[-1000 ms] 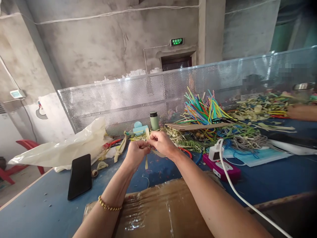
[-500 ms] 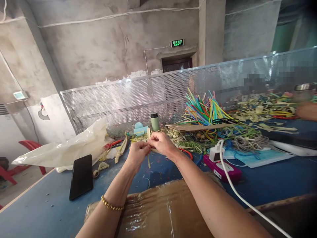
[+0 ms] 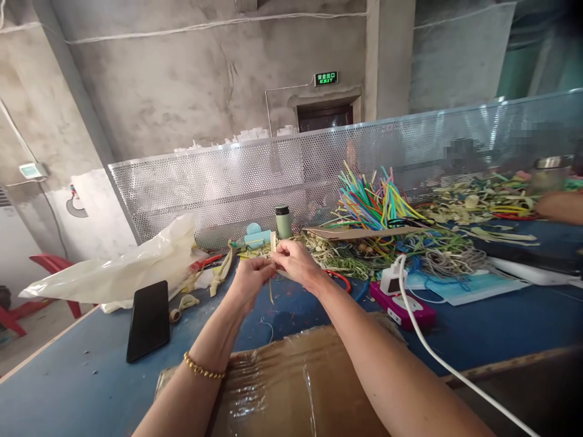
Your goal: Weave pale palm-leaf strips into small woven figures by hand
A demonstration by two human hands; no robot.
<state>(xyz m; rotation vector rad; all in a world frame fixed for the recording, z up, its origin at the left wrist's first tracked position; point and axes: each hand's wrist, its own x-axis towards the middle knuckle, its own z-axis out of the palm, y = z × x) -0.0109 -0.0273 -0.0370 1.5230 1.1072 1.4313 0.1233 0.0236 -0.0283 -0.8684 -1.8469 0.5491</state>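
Observation:
My left hand [image 3: 253,276] and my right hand [image 3: 296,262] meet above the blue table, their fingertips pinched together on a narrow pale yellow strip [image 3: 273,241]. One end of the strip stands up above the fingers and a thin tail hangs below them. The part between the fingertips is hidden. Just behind the hands are a green bottle [image 3: 283,223] with a black cap and a light blue object [image 3: 257,237] with a round top. A flattened cardboard piece [image 3: 291,382] with shiny tape lies under my forearms.
A black phone [image 3: 148,321] and a cream plastic sheet [image 3: 118,273] lie at left. To the right are colourful tubes [image 3: 373,200], tangled cords and strips [image 3: 450,255], a magenta power strip [image 3: 405,309] with a white cable, and a face mask [image 3: 473,286]. Another person's hand [image 3: 562,206] is at far right.
My hands keep their pinch on the strip and have barely moved. The view has shifted slightly. At far right, the other person's hand looks less blurred and a jar beside it shows more clearly.

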